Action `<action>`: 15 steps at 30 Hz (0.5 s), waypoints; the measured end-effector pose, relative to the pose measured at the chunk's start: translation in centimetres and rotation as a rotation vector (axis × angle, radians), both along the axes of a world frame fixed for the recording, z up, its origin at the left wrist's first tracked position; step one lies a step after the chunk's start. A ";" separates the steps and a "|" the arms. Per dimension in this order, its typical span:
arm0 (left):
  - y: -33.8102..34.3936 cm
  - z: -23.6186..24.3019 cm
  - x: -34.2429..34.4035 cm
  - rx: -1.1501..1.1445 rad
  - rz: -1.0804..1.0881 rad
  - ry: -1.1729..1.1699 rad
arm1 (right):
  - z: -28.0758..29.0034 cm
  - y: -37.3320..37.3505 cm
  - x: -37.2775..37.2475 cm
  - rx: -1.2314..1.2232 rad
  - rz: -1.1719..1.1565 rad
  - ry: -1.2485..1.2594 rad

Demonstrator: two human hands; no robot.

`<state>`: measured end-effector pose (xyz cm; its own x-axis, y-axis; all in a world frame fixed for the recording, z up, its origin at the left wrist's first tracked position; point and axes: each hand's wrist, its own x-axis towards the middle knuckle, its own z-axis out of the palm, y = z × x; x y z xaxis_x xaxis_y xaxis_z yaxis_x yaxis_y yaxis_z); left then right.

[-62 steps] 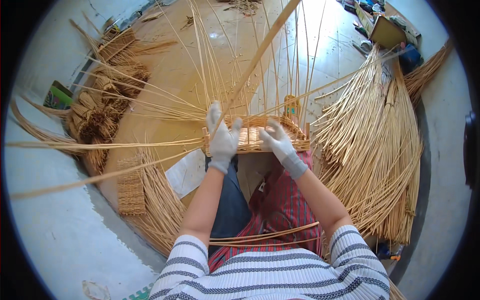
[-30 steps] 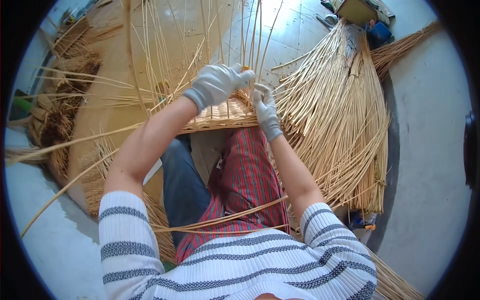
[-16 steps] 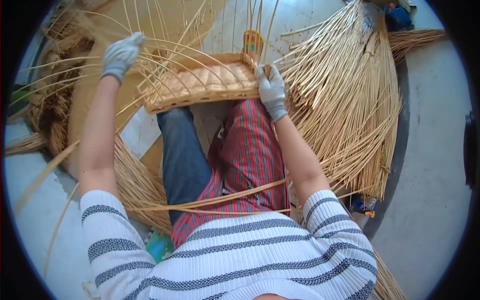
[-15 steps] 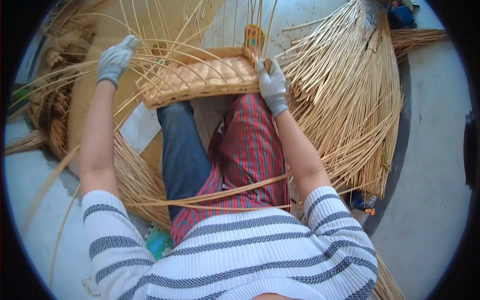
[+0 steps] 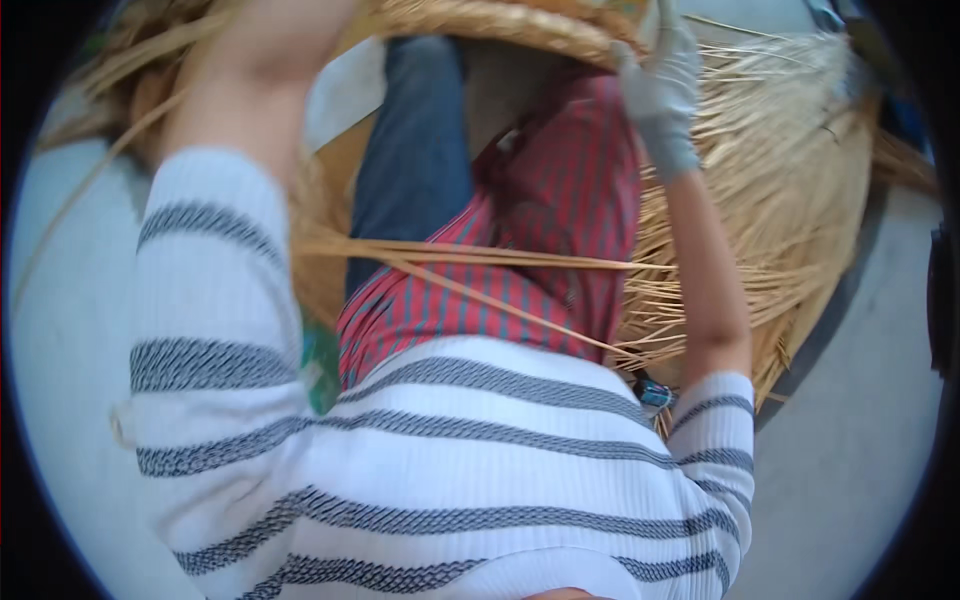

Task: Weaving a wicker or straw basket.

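A woven basket [image 5: 505,20] of tan strips lies across the top edge of the view, above my knees, mostly cut off. My right hand [image 5: 668,100], in a pale grey-white glove, is closed on the right end of the basket, its thumb against the near side and its upper fingers blurred. Only the forearm of my left arm shows, rising past the top edge at upper left; that hand is out of the picture. Several long pale strips [image 5: 500,258] stretch across my lap over a red striped cloth [image 5: 570,180].
A large fanned bundle of thin straw-coloured canes [image 5: 780,170] spreads on the floor at right. More strips and dry bundles [image 5: 130,60] are at upper left. A green object [image 5: 320,370] sits beside my left hip, a small blue-and-dark item [image 5: 655,393] near my right elbow.
The view has shifted, so the basket sits higher and further right, partly cut off. My left hand has gone out past the top edge. My right hand stays at the basket's right end.
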<state>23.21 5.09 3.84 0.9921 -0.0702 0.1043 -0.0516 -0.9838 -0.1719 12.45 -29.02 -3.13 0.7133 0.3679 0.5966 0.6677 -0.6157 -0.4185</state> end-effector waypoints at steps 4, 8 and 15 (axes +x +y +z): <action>-7.8 0.9 -6.1 -0.114 -0.325 -0.118 | 5.2 1.7 -11.3 -0.153 0.691 0.577; -11.9 1.5 -14.0 -0.664 -0.466 0.180 | 5.0 1.8 -19.5 -0.676 0.909 0.730; -13.6 0.1 -30.2 -1.097 -0.418 0.643 | 3.5 -1.9 -18.5 -0.512 0.804 0.665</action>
<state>-7.02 -8.52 3.95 0.8107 -0.5594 -0.1727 -0.1532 -0.4875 0.8596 -6.06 -30.96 0.37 0.2811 0.9466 -0.1579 0.6848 -0.3131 -0.6580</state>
